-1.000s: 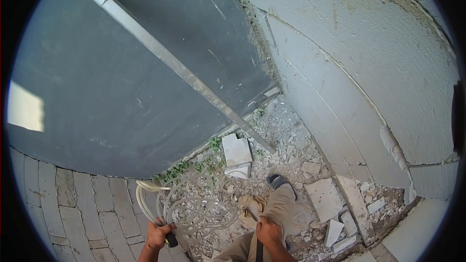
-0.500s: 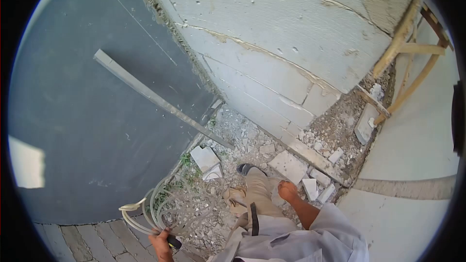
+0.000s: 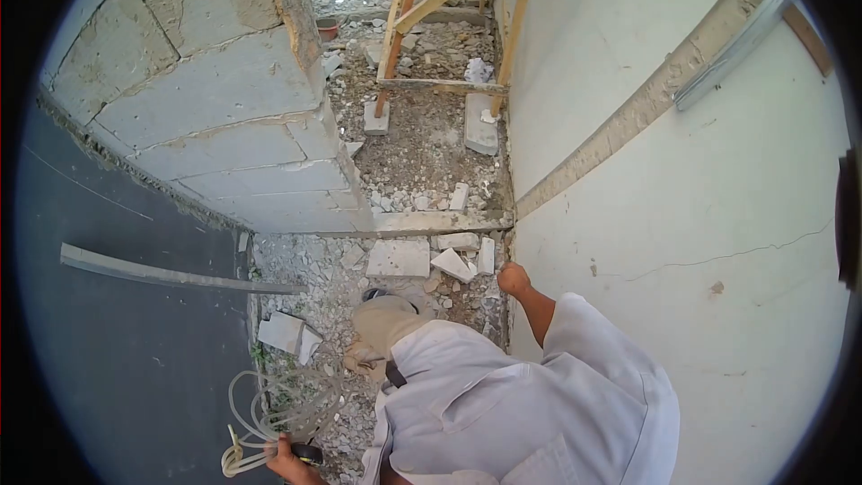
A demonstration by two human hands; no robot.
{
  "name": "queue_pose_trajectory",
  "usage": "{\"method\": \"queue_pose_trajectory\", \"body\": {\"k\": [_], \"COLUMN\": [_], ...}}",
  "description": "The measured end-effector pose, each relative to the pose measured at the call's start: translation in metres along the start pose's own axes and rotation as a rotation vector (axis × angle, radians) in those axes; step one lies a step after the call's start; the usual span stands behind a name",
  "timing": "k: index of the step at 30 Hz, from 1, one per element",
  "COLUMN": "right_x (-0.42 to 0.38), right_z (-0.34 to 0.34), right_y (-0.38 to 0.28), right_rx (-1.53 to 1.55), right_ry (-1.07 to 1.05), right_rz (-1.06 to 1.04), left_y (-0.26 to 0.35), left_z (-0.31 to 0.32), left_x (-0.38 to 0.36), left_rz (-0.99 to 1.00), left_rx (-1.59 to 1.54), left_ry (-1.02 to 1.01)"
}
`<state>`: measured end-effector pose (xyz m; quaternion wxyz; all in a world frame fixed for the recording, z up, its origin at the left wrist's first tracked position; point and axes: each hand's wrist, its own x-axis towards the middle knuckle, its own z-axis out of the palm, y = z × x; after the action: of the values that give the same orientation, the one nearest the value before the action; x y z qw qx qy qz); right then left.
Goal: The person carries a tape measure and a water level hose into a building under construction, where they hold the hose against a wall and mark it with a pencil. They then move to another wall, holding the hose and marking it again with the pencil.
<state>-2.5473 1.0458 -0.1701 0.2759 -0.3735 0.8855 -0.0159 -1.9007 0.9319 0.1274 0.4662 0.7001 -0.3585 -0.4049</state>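
My left hand is closed round a loosely coiled clear hose, whose loops spread out over the rubble. Against the same hand sits a small black object with a yellowish mark, its kind too small to make out. My right hand hangs beside the white wall, fingers curled into a fist with nothing showing in them. Just left of it lie broken white block pieces on the ground.
A block wall end juts in from the left. A low sill crosses the passage ahead. Beyond it, a wooden trestle stands on blocks amid rubble. A long grey bar leans against the dark wall.
My view has swung right, bringing the passage and wooden trestle to the middle. The hose stays in my left hand; my right hand now appears close to the white wall.
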Motion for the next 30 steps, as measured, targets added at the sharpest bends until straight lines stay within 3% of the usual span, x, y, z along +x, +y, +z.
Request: {"method": "queue_pose_trajectory", "body": {"k": [2, 5, 8, 11, 14, 17, 20, 24, 25, 28, 30], "right_x": [-0.024, -0.093, -0.105, -0.078, -0.052, -0.039, -0.019, -0.014, -0.013, 0.011, 0.043], "right_z": [0.038, 0.008, 0.003, 0.010, -0.015, -0.041, -0.041, -0.048, -0.043, -0.020, -0.002], "right_y": [0.032, 0.004, 0.013, 0.034, 0.036, 0.022, 0.015, 0.018, 0.013, 0.033, 0.038], "right_rx": [-0.139, 0.068, -0.042, 0.014, -0.058, 0.083, 0.164, -0.110, -0.058, -0.370, -0.699], "right_ry": [-0.110, -0.074, -0.159, -0.134, -0.018, 0.117, 0.124, 0.043, 0.085, 0.065, -0.084], "right_rz": [-0.112, 0.223, 0.156, 0.196, 0.001, 0.043, 0.221, -0.153, -0.066, -0.470, -0.610], "left_y": [0.006, 0.002, -0.006, -0.004, 0.000, 0.009, 0.009, 0.018, 0.012, 0.008, 0.010], "left_z": [0.011, 0.023, 0.044, 0.062, 0.082, 0.096, 0.106, 0.104, 0.100, 0.088, 0.080], "left_x": [0.001, 0.007, 0.013, 0.016, 0.021, 0.022, 0.018, 0.000, -0.001, -0.016, -0.034], "left_rz": [0.005, 0.001, 0.036, 0.035, 0.033, 0.023, 0.063, 0.042, 0.031, -0.012, -0.034], "left_rx": [-0.038, 0.021, 0.006, -0.005, -0.061, -0.015, -0.042, -0.098, -0.072, -0.048, -0.040], "left_ry": [-0.067, -0.071, -0.094, -0.151, -0.228, -0.228, -0.196, -0.214, -0.200, -0.114, -0.063]}}
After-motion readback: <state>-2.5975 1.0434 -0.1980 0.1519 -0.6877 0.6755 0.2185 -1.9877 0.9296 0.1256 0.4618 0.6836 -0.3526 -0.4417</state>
